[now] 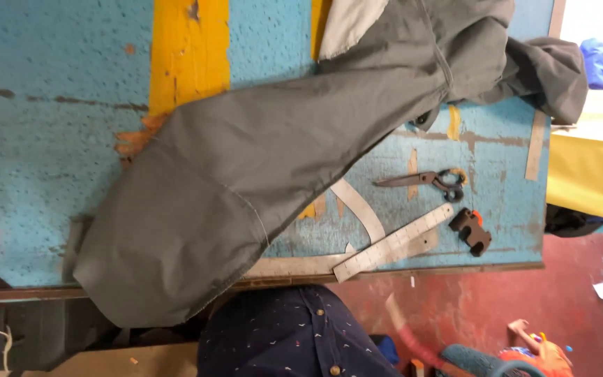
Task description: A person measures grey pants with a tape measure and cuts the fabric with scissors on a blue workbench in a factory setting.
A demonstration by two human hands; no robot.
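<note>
Can't really make out either hand here, so no telling whether they're open or gripping anything. There's just a pinkish blur at the 9 o'clock edge that might be part of one, too smeared to call. The person's dark dotted shirt (287, 335) fills the 6 o'clock spot.

Right above that, the grey trousers (246, 174) sprawl across the blue worktable (43, 139), one leg hanging over the near edge at about 7 o'clock, the waist end bunched up toward 1 o'clock. The cloth covers a good chunk of the yellow stripe (186, 49) painted on the table and hides part of the curved metal ruler (357, 209).

Out at 4 o'clock a straight steel ruler (392, 244) lies angled along the table edge, crossing the curved one. Just beyond it sits a small black tool with an orange bit (472, 230), and above that a pair of scissors (430, 180), blades closed, well clear of the fabric. Red floor (483, 307) beyond.
</note>
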